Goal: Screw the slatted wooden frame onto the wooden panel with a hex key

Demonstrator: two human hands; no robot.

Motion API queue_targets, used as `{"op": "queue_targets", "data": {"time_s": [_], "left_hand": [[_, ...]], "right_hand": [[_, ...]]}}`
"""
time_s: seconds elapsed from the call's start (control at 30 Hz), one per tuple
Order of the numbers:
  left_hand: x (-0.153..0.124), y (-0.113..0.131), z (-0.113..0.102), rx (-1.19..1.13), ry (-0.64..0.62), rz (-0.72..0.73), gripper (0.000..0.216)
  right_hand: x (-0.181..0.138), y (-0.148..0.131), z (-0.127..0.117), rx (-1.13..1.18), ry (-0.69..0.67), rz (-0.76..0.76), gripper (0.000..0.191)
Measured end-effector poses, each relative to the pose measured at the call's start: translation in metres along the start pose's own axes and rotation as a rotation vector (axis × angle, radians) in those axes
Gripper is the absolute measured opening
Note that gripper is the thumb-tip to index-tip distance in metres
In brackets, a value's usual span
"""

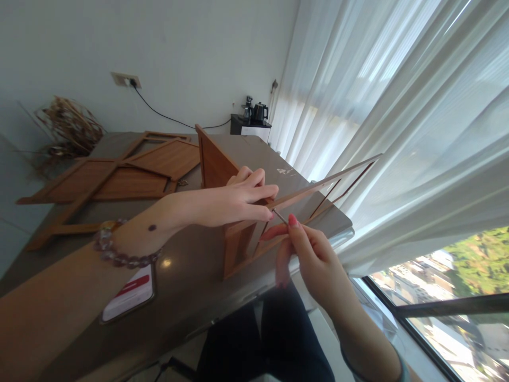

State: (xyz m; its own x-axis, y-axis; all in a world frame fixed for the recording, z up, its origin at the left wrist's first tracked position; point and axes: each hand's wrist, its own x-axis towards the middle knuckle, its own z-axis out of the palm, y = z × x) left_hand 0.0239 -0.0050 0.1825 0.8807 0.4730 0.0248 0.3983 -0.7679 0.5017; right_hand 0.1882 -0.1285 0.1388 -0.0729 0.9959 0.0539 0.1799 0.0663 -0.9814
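A wooden frame (328, 182) with long slim rails stands on edge at the table's near right side, joined to an upright brown wooden panel (217, 159). My left hand (248, 197) reaches across and grips the corner where they meet, thumb and forefinger closed on the rail. In my right hand (312, 254) a thin metal rod (281, 216), which looks like an Allen key, is pinched between thumb and finger. Its far end touches the rail just by my left fingertips. Whether it sits in a screw head is too small to tell.
More slatted wooden panels (95, 178) lie overlapping on the grey table (191, 286), with small metal hardware (182, 182) beside them. A phone (131, 294) lies under my left forearm. Dried plants (71, 124) stand at the left, and white curtains (358, 95) hang at the right.
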Motion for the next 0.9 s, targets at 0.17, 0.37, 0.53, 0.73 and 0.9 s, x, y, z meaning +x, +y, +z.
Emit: {"op": "queue_targets", "data": {"time_s": [0.17,0.37,0.53,0.73,0.9], "left_hand": [[0.000,0.002,-0.001,-0.014,-0.006,-0.007,0.030],[-0.001,0.001,0.000,-0.009,0.007,0.011,0.029],[-0.001,0.001,0.000,-0.015,0.003,0.002,0.030],[-0.001,0.001,0.000,0.010,-0.016,0.016,0.031],[0.000,0.003,-0.001,0.011,-0.011,-0.013,0.030]], "right_hand": [[0.000,0.002,-0.022,-0.417,0.050,-0.167,0.053],[-0.004,0.001,-0.037,-1.077,0.250,-0.523,0.033],[-0.005,0.004,-0.024,-0.855,0.249,-0.407,0.050],[-0.003,0.004,-0.003,0.145,0.001,0.085,0.055],[-0.005,-0.006,0.010,0.632,0.043,0.199,0.038]]}}
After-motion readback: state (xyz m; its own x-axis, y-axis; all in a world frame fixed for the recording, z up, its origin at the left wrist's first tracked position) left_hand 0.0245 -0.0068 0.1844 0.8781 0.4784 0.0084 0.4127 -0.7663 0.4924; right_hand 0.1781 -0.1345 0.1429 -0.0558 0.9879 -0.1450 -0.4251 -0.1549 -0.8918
